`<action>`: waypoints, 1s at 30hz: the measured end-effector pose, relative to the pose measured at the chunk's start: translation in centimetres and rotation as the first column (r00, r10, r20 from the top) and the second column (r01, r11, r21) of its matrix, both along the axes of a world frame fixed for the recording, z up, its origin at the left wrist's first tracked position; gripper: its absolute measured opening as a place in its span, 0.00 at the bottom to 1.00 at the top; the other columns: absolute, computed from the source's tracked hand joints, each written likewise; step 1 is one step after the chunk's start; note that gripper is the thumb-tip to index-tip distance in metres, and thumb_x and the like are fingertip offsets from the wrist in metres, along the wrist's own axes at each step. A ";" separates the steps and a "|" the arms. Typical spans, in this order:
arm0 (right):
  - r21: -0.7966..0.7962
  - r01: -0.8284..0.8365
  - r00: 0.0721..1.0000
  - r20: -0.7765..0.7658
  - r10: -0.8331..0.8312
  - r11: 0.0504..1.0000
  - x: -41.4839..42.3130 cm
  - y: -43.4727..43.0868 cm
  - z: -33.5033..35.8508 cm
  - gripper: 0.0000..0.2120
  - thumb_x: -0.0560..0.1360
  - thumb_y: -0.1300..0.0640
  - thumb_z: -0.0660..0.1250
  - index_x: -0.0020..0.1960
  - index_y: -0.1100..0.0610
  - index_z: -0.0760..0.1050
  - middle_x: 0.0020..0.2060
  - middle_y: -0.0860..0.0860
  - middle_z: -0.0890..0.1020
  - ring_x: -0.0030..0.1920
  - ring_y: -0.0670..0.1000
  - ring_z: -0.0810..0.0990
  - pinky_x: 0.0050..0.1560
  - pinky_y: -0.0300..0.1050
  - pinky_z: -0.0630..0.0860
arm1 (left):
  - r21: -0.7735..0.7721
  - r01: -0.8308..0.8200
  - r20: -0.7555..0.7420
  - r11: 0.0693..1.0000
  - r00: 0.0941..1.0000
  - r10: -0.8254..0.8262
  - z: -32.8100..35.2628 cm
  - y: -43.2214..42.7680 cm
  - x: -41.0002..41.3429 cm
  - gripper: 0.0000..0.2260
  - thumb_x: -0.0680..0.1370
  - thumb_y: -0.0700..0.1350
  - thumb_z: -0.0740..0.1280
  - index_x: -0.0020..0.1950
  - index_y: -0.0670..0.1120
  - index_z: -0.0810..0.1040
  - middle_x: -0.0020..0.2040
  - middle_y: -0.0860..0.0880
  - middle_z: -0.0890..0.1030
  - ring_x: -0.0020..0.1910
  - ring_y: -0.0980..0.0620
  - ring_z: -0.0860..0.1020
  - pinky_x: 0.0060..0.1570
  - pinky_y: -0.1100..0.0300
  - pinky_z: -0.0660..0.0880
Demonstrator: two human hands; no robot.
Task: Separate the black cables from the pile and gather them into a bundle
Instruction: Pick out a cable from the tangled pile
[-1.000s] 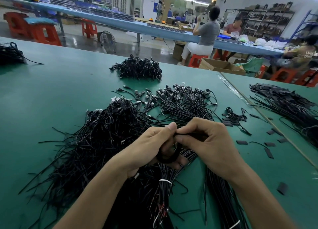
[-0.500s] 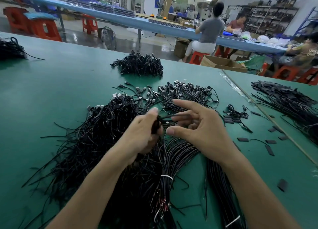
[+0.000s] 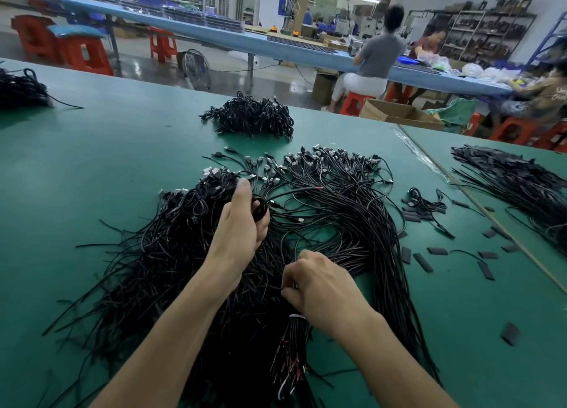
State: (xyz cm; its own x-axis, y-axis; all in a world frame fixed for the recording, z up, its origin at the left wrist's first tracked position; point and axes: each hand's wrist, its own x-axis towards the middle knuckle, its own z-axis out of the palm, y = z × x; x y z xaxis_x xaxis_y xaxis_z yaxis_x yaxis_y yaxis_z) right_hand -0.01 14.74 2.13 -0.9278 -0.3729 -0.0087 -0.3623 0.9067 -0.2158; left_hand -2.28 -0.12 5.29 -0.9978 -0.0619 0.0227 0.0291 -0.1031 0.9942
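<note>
A big pile of black cables (image 3: 171, 254) with metal plugs spreads over the green table (image 3: 92, 168) in front of me. My left hand (image 3: 239, 223) grips a small coiled black cable (image 3: 260, 208) above the pile's middle. My right hand (image 3: 319, 288) is nearer to me and pinches thin cables just above a tied bundle (image 3: 294, 340) held by a white band. Long straight cables (image 3: 383, 238) fan out to the right of both hands.
A finished heap of coiled cables (image 3: 251, 119) lies further back, another heap (image 3: 21, 90) at far left. More cables (image 3: 521, 183) lie on the right table section. Short black sleeve pieces (image 3: 423, 262) are scattered at right. People sit at a blue bench behind.
My hands have parted. The left hand lifted forward with the coiled cable in it. The right hand let go of the coil and dropped back toward me onto the cables near the tied bundle.
</note>
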 end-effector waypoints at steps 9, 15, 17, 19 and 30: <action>-0.732 0.121 0.950 -0.112 -0.293 0.671 -1.2 1.6 4.8 0.02 0.74 0.56 0.74 0.46 0.50 0.85 0.33 0.42 0.83 0.36 0.38 0.81 0.35 0.27 0.72 | -0.011 0.082 -0.238 0.997 0.968 -0.082 0.1 1.3 1.0 0.19 0.81 0.46 0.66 0.29 0.47 0.79 0.25 0.50 0.74 0.19 0.62 0.66 0.22 0.73 0.62; -0.877 -0.032 0.979 -0.124 -0.162 0.479 -0.5 0.3 4.5 0.09 0.73 0.64 0.73 0.44 0.50 0.82 0.37 0.44 0.85 0.38 0.45 0.84 0.40 0.38 0.79 | 0.051 0.094 -0.205 0.994 0.975 -0.082 0.1 1.9 1.1 0.13 0.77 0.50 0.69 0.41 0.45 0.69 0.29 0.52 0.66 0.22 0.59 0.61 0.21 0.68 0.59; -0.886 -0.054 0.989 -0.111 -0.099 0.461 -0.4 0.3 4.6 0.10 0.73 0.66 0.72 0.46 0.51 0.83 0.39 0.46 0.86 0.41 0.48 0.85 0.44 0.45 0.82 | 0.106 0.109 -0.185 0.988 0.979 -0.088 0.2 1.9 1.1 0.09 0.79 0.48 0.68 0.45 0.45 0.71 0.28 0.54 0.70 0.21 0.61 0.65 0.21 0.70 0.63; -0.880 -0.070 0.996 -0.091 -0.022 0.471 -0.3 0.3 4.6 0.12 0.75 0.67 0.70 0.49 0.51 0.84 0.41 0.48 0.86 0.42 0.52 0.85 0.47 0.52 0.83 | 0.144 0.154 -0.202 0.977 0.971 -0.124 0.5 2.1 1.3 0.07 0.81 0.47 0.65 0.49 0.43 0.77 0.29 0.54 0.75 0.21 0.62 0.69 0.21 0.71 0.65; -0.858 0.034 0.998 0.061 0.035 0.513 -0.1 0.8 5.5 0.05 0.76 0.64 0.71 0.48 0.56 0.83 0.40 0.52 0.86 0.42 0.52 0.83 0.49 0.50 0.82 | 0.196 0.107 -0.287 0.975 0.957 -0.047 0.6 2.7 1.7 0.23 0.79 0.58 0.56 0.49 0.48 0.87 0.23 0.54 0.76 0.19 0.61 0.64 0.19 0.69 0.61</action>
